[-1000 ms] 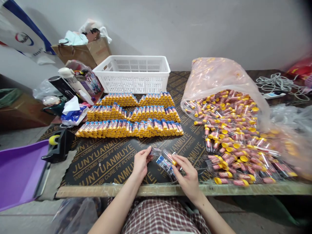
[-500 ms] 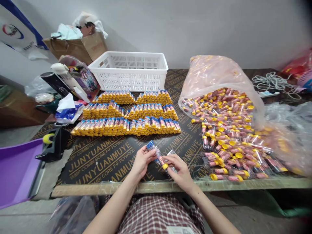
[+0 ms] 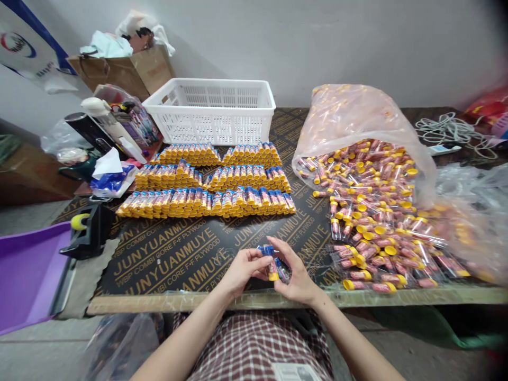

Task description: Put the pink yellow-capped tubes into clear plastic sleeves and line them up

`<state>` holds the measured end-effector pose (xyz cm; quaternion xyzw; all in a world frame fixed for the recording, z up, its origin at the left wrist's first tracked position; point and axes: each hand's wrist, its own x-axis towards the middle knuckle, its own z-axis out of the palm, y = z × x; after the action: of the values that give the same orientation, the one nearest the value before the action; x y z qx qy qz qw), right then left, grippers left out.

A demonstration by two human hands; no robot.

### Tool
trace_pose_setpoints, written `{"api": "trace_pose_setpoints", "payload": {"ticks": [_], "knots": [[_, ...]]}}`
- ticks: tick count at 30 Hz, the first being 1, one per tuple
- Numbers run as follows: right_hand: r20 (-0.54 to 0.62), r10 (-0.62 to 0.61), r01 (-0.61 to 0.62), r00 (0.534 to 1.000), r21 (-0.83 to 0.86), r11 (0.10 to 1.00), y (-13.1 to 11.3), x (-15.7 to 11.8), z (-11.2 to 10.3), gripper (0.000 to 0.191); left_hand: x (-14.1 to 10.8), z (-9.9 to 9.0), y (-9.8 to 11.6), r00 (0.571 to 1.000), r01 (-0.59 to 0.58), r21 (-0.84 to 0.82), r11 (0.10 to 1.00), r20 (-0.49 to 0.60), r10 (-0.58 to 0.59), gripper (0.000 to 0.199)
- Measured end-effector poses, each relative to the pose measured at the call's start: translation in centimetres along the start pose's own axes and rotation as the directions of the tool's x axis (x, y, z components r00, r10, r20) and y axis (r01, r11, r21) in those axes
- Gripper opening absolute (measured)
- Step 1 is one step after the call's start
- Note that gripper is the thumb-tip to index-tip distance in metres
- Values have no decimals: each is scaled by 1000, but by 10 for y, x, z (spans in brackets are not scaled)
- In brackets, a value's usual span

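Observation:
Between my hands, just above the table's front edge, is a small clear tube [image 3: 272, 269] with a yellow cap at its lower end. A blue printed label [image 3: 266, 250] shows at its upper end. My left hand [image 3: 246, 269] pinches the tube from the left side. On the right, my right hand [image 3: 296, 275] curls around it, fingertips at the blue end and thumb near the yellow cap. Behind the tube, close to the right fingers, lie more blue-and-white printed pieces [image 3: 283, 271], partly hidden.
Rows of stacked labelled tubes [image 3: 206, 203] stand ahead, before a white plastic basket [image 3: 214, 124]. At right, tubes with pink contents [image 3: 373, 211] spill from a translucent bag [image 3: 357, 114]. A black tape dispenser [image 3: 89, 233] and purple dustpan [image 3: 32, 280] are at left.
The tube has turned more upright, and its blue label now sits folded close to its top. My right fingers have moved up to the blue end.

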<state>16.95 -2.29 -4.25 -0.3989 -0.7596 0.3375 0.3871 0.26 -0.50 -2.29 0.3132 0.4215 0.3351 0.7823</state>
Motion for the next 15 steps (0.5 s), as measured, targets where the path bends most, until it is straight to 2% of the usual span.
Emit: {"api": "trace_pose_setpoints", "payload": {"ticks": [7,15], "knots": [[-11,41,-40,999,102,994,4,-6,6,85,-5,2,-4,1000,24,12,1000,10,-24,33],[-48,30,-20,998,199,980,-1,-4,7,87,-5,2,-6,1000,27,2,1000,2,-27,32]]}}
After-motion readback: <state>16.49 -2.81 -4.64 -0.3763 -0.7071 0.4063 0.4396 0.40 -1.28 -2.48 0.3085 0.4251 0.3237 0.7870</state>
